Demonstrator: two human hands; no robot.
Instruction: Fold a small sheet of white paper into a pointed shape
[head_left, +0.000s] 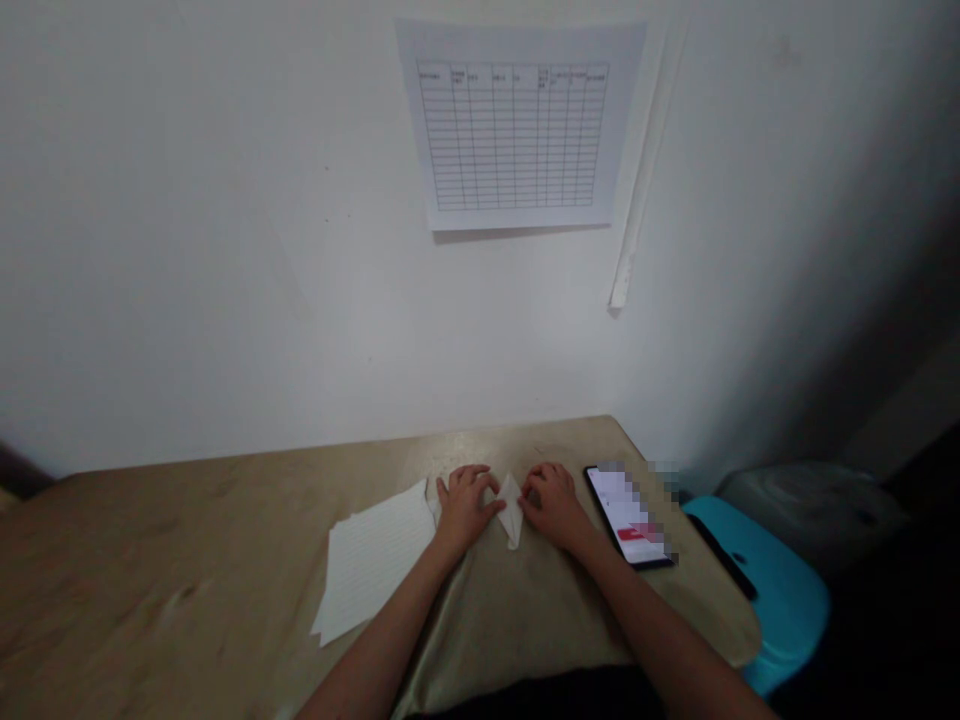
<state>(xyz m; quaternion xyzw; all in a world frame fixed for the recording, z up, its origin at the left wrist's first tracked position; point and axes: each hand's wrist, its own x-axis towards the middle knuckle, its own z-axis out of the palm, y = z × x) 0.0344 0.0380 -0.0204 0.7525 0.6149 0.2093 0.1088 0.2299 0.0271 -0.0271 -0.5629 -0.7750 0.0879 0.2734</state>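
A small white folded paper [511, 510], shaped like a narrow diamond, lies on the table between my two hands. My left hand [466, 505] grips its left edge between thumb and forefinger, with the other fingers curled above the tabletop. On the opposite edge, my right hand [556, 503] pinches the paper with thumb and fingertips. Just left of my left hand rests a stack of lined paper sheets [379, 560], partly covered by my left forearm.
The table [187, 560] has a brown cover and meets a white wall. A phone [628, 518] with a lit screen lies right of my right hand. A printed grid sheet [521, 130] hangs on the wall. Beyond the right edge stands a turquoise object [780, 580].
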